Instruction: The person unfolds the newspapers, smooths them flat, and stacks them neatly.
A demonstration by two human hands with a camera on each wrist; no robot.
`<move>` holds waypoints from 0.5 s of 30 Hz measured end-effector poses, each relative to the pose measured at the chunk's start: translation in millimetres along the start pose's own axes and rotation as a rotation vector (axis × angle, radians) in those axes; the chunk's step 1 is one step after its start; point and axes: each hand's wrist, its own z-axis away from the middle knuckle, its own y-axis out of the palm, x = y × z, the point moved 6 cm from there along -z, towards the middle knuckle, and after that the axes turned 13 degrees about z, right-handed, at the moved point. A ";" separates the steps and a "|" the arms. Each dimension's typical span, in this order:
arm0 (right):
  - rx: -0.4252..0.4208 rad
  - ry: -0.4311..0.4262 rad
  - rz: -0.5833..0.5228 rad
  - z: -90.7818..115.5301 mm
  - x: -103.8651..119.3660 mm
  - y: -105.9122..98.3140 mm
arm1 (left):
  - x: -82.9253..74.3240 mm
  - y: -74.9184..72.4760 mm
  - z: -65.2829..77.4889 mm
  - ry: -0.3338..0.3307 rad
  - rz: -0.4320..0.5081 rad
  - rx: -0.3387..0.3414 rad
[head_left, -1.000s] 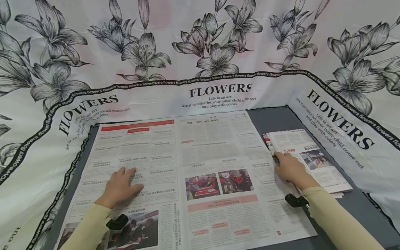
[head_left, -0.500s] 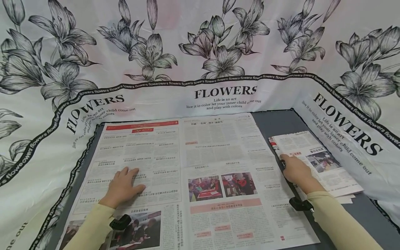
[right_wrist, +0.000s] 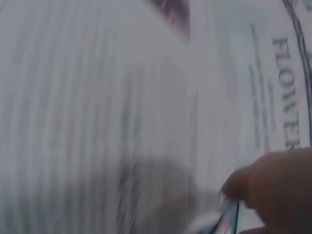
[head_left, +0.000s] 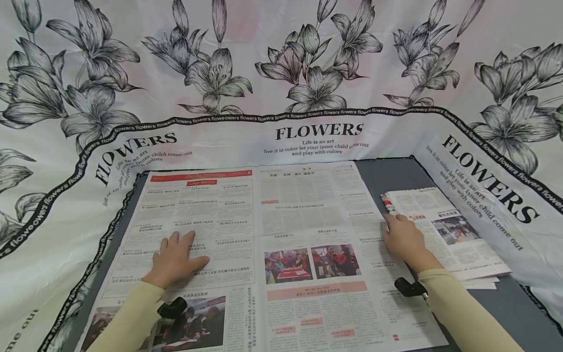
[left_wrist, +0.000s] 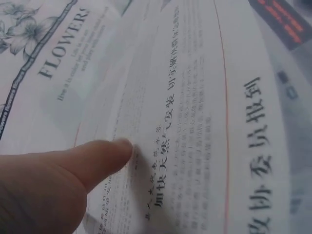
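Note:
A newspaper [head_left: 303, 217] lies spread open, its printing upside down in the head view. My left hand [head_left: 176, 259] rests on its left page, fingers spread; the left wrist view shows the thumb [left_wrist: 105, 158] against the print. At the right edge of the spread sheet, my right hand [head_left: 405, 243] pinches the paper, beside a folded newspaper stack [head_left: 466, 254]. In the right wrist view the paper edge curls at the fingertips [right_wrist: 236, 185], though blur and the low frame edge hide part of the grip.
The dark grey table [head_left: 382, 173] shows behind and right of the papers. A white flower-printed cloth [head_left: 312, 137] rises around the back and sides. The folded stack lies close to the spread sheet's right edge.
My right hand has moved left, from over the folded stack's edge to the right edge of the spread newspaper. The left hand stays nearly in place. The head view has shifted slightly.

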 end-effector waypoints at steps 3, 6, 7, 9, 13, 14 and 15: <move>0.004 -0.102 -0.075 -1.7 33.7 -0.3 | -0.7 -0.6 -3.8 -0.015 0.002 0.011; 0.085 -0.181 -0.076 2.2 60.2 12.1 | -0.5 -1.3 -5.4 -0.034 -0.011 0.034; 0.102 -0.192 -0.060 4.5 64.6 17.0 | -0.3 -1.4 -5.3 -0.038 -0.013 0.040; 0.126 -0.188 -0.017 8.9 67.5 25.1 | 0.1 -1.4 -4.8 -0.039 -0.015 0.046; 0.141 -0.171 0.027 14.1 64.8 32.2 | 0.7 -0.1 -3.9 -0.044 -0.005 0.057; 0.143 -0.170 0.027 14.7 64.5 32.1 | 1.0 0.3 -4.2 -0.045 -0.004 0.059; 0.143 -0.169 0.027 14.9 64.3 31.8 | 1.0 0.7 -4.3 -0.047 -0.001 0.061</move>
